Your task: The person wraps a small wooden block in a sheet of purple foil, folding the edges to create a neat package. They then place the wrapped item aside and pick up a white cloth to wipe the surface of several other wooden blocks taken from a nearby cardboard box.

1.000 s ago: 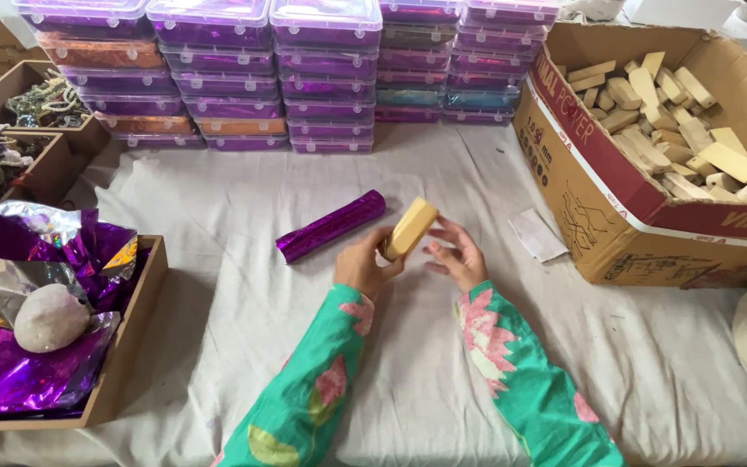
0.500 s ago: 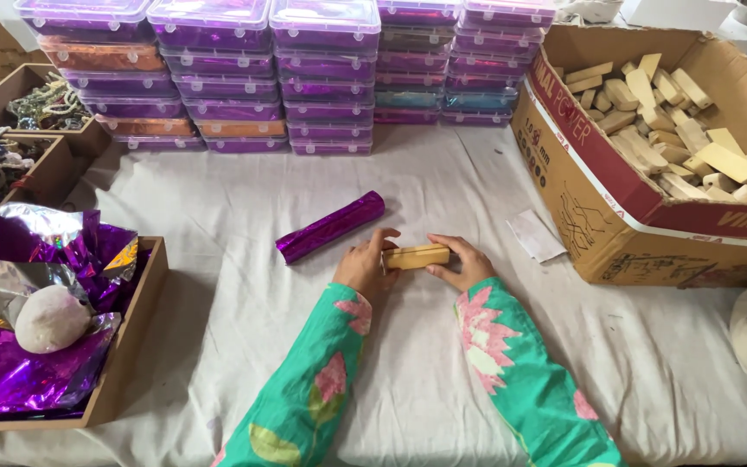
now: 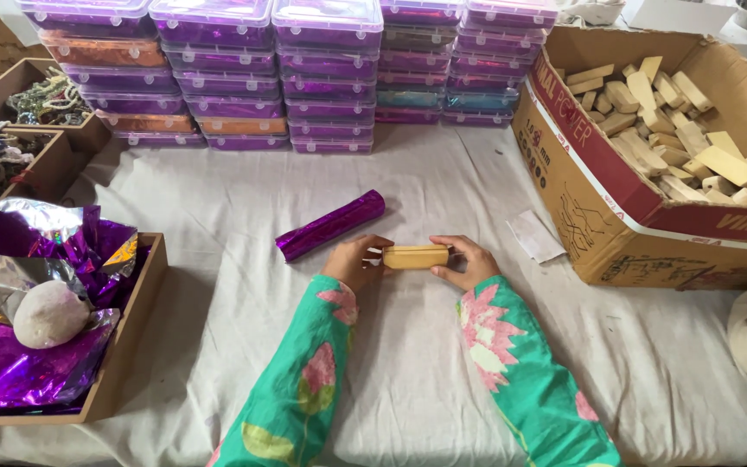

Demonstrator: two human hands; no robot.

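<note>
Wooden block [image 3: 415, 256] lies flat on the white cloth [image 3: 443, 380] near table centre, long axis left-right, gripped at both ends btwn left hand [image 3: 354, 261] & right hand [image 3: 464, 260], equally near, w/ purple foil roll [image 3: 330, 225] just beyond the left.

The wooden block [image 3: 415, 256] is small, pale yellow-brown and smooth, with a long flat shape and rounded corners. It lies flat and sideways, low over the white cloth on the desk [image 3: 218, 207], with the left hand [image 3: 356, 262] on one short end and the right hand [image 3: 464, 261] on the other. A shiny purple foil roll [image 3: 330, 226] lies slanted on the cloth just beside the left hand, up and to the left of the block, not touching it.
</note>
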